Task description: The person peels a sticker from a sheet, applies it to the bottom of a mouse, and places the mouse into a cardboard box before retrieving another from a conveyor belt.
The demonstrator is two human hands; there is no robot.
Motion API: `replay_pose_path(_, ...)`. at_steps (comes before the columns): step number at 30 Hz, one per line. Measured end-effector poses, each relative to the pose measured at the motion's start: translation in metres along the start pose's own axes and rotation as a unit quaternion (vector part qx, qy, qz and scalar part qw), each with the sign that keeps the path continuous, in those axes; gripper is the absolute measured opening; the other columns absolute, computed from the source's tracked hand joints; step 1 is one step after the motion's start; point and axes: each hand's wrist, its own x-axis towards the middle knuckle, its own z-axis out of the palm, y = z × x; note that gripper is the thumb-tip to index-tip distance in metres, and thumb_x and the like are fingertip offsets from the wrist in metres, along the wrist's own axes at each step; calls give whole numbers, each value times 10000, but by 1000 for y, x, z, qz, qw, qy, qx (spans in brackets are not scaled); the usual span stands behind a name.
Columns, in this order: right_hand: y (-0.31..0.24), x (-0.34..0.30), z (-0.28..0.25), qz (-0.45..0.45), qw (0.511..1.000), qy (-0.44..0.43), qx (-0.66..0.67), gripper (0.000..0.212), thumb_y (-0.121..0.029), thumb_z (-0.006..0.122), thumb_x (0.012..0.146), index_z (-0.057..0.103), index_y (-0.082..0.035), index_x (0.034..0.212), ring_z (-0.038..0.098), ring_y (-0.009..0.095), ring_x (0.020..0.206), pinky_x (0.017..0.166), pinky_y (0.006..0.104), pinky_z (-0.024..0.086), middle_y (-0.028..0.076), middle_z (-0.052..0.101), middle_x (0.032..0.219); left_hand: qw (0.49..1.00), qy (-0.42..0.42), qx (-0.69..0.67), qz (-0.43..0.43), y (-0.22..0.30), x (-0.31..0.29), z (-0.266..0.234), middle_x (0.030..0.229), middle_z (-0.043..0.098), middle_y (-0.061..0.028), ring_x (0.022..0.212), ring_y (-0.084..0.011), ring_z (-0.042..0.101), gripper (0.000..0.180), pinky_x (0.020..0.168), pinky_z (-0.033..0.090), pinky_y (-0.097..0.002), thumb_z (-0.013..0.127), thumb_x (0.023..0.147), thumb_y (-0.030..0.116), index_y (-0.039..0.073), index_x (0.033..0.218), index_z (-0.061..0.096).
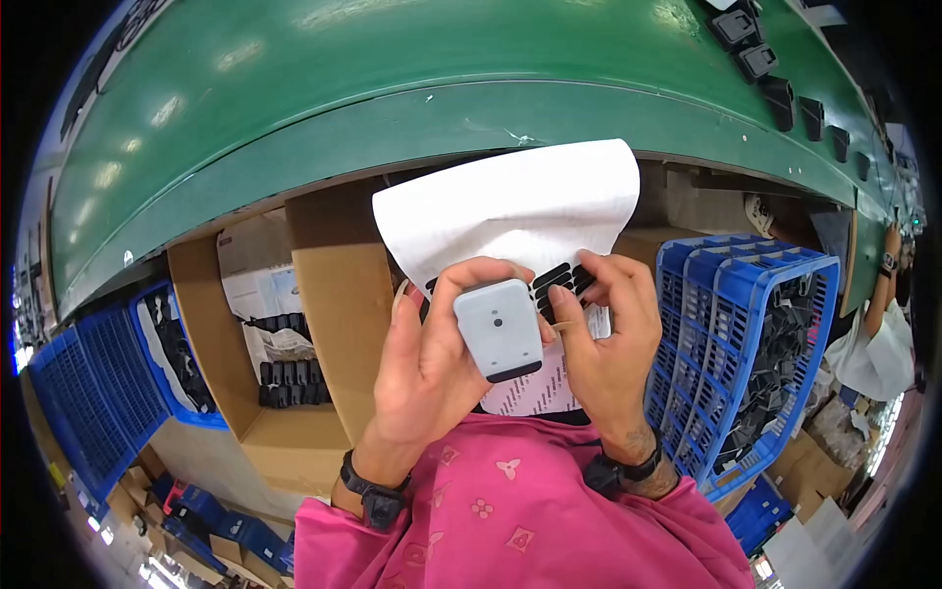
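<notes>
My left hand [417,378] is wrapped round a light grey plastic housing [496,329]. The housing has rounded corners, a small dark hole in the middle and a black strip across its lower end. My right hand [623,344] pinches, thumb against fingers, at a sheet of black stickers [557,280] just right of the housing. Whether a single sticker is lifted off between the fingertips is hard to see. Behind both hands a white paper sheet [510,211] curves up from my lap, and printed backing paper [535,388] shows below the housing.
A green workbench [412,118] spans the far side, with black plastic parts [775,103] lined up at its right. On my right stands a blue crate [702,334] full of dark parts. An open cardboard box [339,344] and blue crates [93,378] are leftward. Another person's arm [878,285] is at far right.
</notes>
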Motion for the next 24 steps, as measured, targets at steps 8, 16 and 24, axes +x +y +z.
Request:
replay_pose_path(8, -4, 0, 7, 6, 998, -11, 55, 133, 10, 678, 780, 594, 24, 882, 558, 176, 781, 683, 270, 448, 97, 571, 900, 1000, 12, 13, -2, 4, -1, -1, 1301, 401, -171, 1021, -344, 545, 619, 911, 431, -461, 315, 948, 564, 55, 1299, 336)
replay_pose_path(16, -26, -7, -46, 118, 948, 10, 296, 60, 35, 591, 817, 544, 14, 847, 495, 94, 774, 702, 206, 392, 44, 522, 858, 991, 23, 124, -33, 3, 0, 4, 1272, 404, -131, 1041, -272, 547, 559, 903, 447, -415, 575, 842, 170, 39, 1310, 299)
replay_pose_path(24, -74, 1, -36, 179, 902, -126, 373, 98, -13, 635, 785, 548, 16, 819, 466, 70, 662, 592, 197, 379, 64, 525, 841, 966, 45, 253, -20, 10, -16, 33, 1235, 433, -146, 1133, -203, 440, 509, 1008, 330, -351, 552, 812, 172, 13, 1258, 364)
